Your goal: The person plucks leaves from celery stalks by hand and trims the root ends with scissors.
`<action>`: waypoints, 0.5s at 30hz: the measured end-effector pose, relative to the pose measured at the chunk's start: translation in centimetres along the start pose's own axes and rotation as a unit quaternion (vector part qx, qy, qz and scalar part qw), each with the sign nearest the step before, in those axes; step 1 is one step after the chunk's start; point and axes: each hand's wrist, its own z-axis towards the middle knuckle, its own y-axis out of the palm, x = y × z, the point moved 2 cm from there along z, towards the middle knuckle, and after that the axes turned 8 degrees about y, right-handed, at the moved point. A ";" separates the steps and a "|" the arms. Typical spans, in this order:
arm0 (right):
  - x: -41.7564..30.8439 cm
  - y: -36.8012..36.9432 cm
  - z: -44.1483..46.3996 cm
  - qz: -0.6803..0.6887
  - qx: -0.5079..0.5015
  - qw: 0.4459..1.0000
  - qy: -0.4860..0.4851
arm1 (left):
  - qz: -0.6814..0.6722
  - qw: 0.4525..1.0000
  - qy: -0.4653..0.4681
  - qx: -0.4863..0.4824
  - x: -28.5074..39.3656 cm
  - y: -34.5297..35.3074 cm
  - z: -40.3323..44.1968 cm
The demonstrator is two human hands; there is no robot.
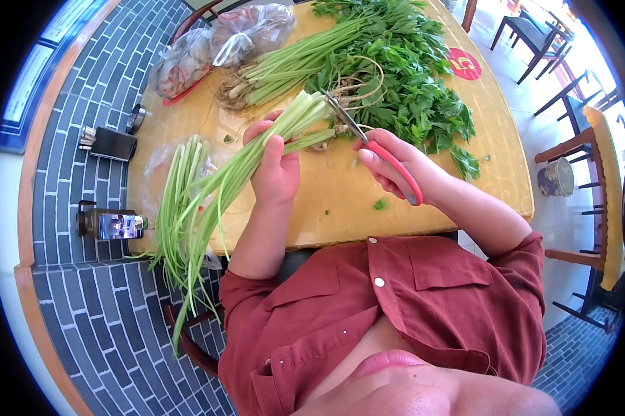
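My left hand (276, 163) is wrapped round a bunch of pale green stalks (250, 161), whose thin ends hang down over the table's left edge. In my right hand (404, 163) are red-handled scissors (394, 166), with their blades at the root end of that bunch. Stringy roots lie beside the blades. Just beyond, a pile of leafy greens (409, 76) with uncut-looking roots covers the back of the table. Left of my left hand, more trimmed stalks (180, 173) lie on a clear plastic bag.
The yellow-covered table (298, 222) has filled plastic bags (253, 31) at the back left. A phone (118, 226) and a black box (113, 143) stand by the brick wall. Chairs (534, 38) and a patterned bin (556, 177) are at the right.
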 end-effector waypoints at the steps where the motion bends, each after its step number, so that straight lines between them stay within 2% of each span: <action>1: 0.1 0.0 0.1 -0.001 0.002 1.000 -0.003 | 0.000 1.000 0.001 0.001 0.0 0.0 0.0; 7: 0.0 0.0 0.6 -0.052 0.019 0.998 0.008 | 0.033 0.999 0.012 -0.017 -0.2 0.2 -0.2; 13: 0.0 -0.3 0.3 0.063 -0.057 0.994 0.070 | 0.111 0.988 0.060 -0.090 -0.2 0.0 -0.2; 15: 0.4 -0.1 0.6 -0.022 -0.010 1.000 0.014 | 0.120 0.987 0.063 -0.087 -0.2 0.2 -0.3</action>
